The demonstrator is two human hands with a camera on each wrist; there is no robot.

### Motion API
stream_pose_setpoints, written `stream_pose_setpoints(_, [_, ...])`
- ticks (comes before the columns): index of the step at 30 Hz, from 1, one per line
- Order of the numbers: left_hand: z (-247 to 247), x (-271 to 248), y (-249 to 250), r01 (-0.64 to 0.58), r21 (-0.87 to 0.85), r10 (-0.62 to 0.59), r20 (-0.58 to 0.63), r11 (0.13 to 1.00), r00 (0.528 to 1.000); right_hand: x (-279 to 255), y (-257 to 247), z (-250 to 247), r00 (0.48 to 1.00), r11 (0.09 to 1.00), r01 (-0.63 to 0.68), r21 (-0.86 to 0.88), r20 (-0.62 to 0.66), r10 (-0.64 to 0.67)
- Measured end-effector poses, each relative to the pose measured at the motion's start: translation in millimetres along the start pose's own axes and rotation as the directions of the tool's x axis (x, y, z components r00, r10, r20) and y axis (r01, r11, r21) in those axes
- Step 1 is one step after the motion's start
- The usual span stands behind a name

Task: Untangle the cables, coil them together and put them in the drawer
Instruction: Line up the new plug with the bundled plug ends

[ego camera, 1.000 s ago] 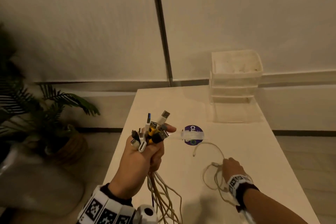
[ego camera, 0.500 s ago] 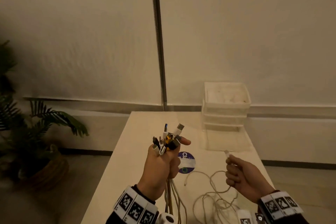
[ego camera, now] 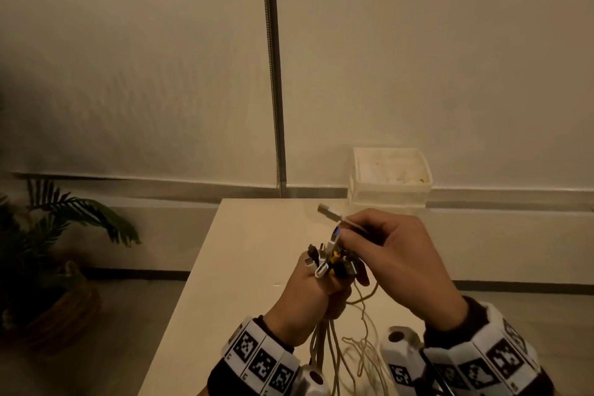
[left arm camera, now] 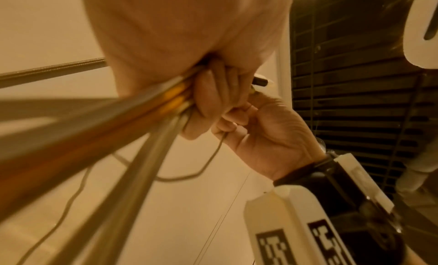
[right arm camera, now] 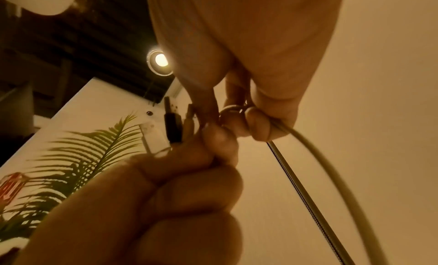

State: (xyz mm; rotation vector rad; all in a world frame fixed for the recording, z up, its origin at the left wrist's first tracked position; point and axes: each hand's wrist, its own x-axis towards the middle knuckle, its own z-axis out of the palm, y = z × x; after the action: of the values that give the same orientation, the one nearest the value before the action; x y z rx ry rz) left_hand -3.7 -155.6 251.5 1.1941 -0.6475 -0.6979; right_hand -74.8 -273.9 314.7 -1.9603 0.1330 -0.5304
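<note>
My left hand [ego camera: 316, 291] is raised above the white table [ego camera: 244, 260] and grips a bundle of cables [ego camera: 331, 262] in its fist, several plug ends sticking up and the cords [ego camera: 324, 347] hanging down to the table. My right hand [ego camera: 385, 251] is right beside it, pinching one white cable near its USB plug [ego camera: 328, 212], which points up and left over the bundle. In the left wrist view the cords [left arm camera: 151, 104] run out of the left fist, and the right hand [left arm camera: 265, 130] holds a thin cable. The right wrist view shows that cable [right arm camera: 320, 156] curving away below the fingers.
A white plastic drawer unit [ego camera: 390, 180] stands at the table's far right edge, against the wall. A potted palm [ego camera: 48, 251] stands on the floor to the left. Loose cable loops [ego camera: 363, 354] lie on the table between my wrists. A metal pole [ego camera: 273, 74] runs up the wall.
My right hand lifted a white cable end from the table and carried it left and up to the left hand's bundle. The head view tilted upward; the left hand stayed raised.
</note>
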Motion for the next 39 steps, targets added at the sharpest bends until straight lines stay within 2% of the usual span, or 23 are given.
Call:
stream_pose_setpoints(1, [-1.4,-1.4,0.7,-0.011,0.022,0.011,0.008,1.000,1.000,0.2,0.2,-1.0,1.000,0.998,0.008,-0.055,0.026,-0.007])
stream_pose_setpoints(3, [-3.6,-3.7,0.5,0.005,0.023,-0.005,0.003,1.000,1.000,1.5,0.1,-1.9,1.000,0.999,0.006,-0.052,0.030,-0.005])
stream_pose_setpoints(6, [-4.7,-4.7,0.0,0.039,-0.041,-0.040,-0.016,0.998,0.999,-0.6,1.3,0.2,1.000,0.998,-0.014,0.066,0.011,0.013])
stream_pose_setpoints(8, [-5.0,-4.7,0.5,0.044,-0.095,-0.047,-0.027,0.995,0.999,-6.1,5.4,2.2,0.996,0.973,-0.084,0.215,0.018,0.082])
stream_pose_setpoints(11, [-5.1,-6.3,1.0,0.025,-0.116,-0.034,-0.075,0.993,0.997,-12.4,17.5,-0.6,0.961,0.826,-0.251,0.504,0.028,0.275])
stream_pose_setpoints(13, [-3.8,-6.1,0.3,0.018,-0.085,-0.029,-0.133,0.996,0.991,-16.6,21.9,-1.6,0.935,0.768,-0.307,0.563,0.025,0.355])
stream_pose_setpoints(15, [-1.9,-3.4,0.6,0.032,-0.086,-0.046,-0.169,0.996,0.985,-20.7,22.6,3.6,0.930,0.772,-0.305,0.558,-0.002,0.368])
stream_pose_setpoints(17, [0.3,-1.3,0.2,0.034,-0.111,-0.051,-0.156,0.993,0.986,-23.5,20.0,12.3,0.940,0.825,-0.269,0.498,-0.050,0.337])
stream_pose_setpoints(19, [3.1,-1.2,-1.0,0.011,-0.112,-0.020,-0.084,0.994,0.996,-26.1,17.7,22.3,0.953,0.888,-0.219,0.405,-0.104,0.283])
stream_pose_setpoints(21, [4.5,-3.3,-3.2,-0.003,-0.148,0.000,-0.016,0.989,1.000,-28.0,16.5,31.3,0.958,0.913,-0.166,0.372,-0.159,0.239])
stream_pose_setpoints(27, [11.2,-3.3,-0.1,0.063,-0.124,-0.071,-0.062,0.990,0.996,-28.3,23.3,37.0,0.949,0.935,-0.086,0.344,-0.258,0.182])
stream_pose_setpoints(32, [17.3,0.0,0.0,0.108,-0.102,-0.121,-0.138,0.989,0.983,-30.6,32.5,35.0,0.952,0.950,-0.109,0.294,-0.243,0.184])
stream_pose_setpoints(36, [16.2,2.0,-0.8,0.004,0.029,0.002,-0.226,1.000,0.974,-30.2,35.3,26.8,0.970,0.946,-0.127,0.298,-0.161,0.181])
stream_pose_setpoints(37, [12.2,3.1,2.5,-0.037,0.050,0.050,-0.268,0.998,0.962,-31.5,37.2,23.5,0.977,0.952,-0.142,0.270,-0.116,0.179])
stream_pose_setpoints(39, [-4.1,7.0,16.1,-0.129,-0.020,0.112,-0.383,0.991,0.917,-37.8,45.4,17.6,0.981,0.965,-0.192,0.179,0.040,0.188])
